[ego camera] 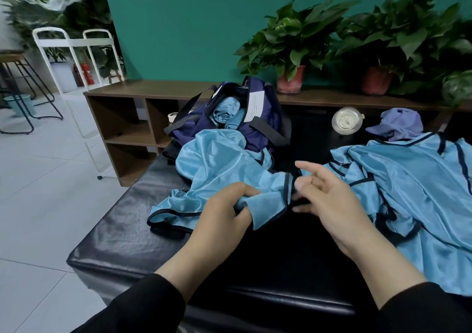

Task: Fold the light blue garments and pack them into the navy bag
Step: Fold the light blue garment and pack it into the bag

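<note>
Bench [122,233], black and glossy, fills the lower middle of the frame and carries nearly everything. Behind it a brown shelf [153,90] runs across the middle, with two potted plants [293,41] on top at upper right against a teal wall [191,21]. A white rack [74,52] stands at upper left over pale floor tiles.

At the right edge lies a crumpled light blue pile [419,187] with navy trim, spreading down to the lower right. A second light blue garment [217,164] sits left of centre, bunched, its upper edge touching the navy bag [260,118]. The bag stands open at upper centre, with rolled light blue cloth [224,109] already inside and a white label on its flap.

The left hand [222,212] pinches a fold of the central garment, fingers curled round the cloth. The right hand [329,200] hovers just beside that garment's navy-edged hem, fingers loosely spread and blurred, gripping nothing that can be made out.

A purple cap [401,123] lies at upper right beside a round clear lid [344,121].
</note>
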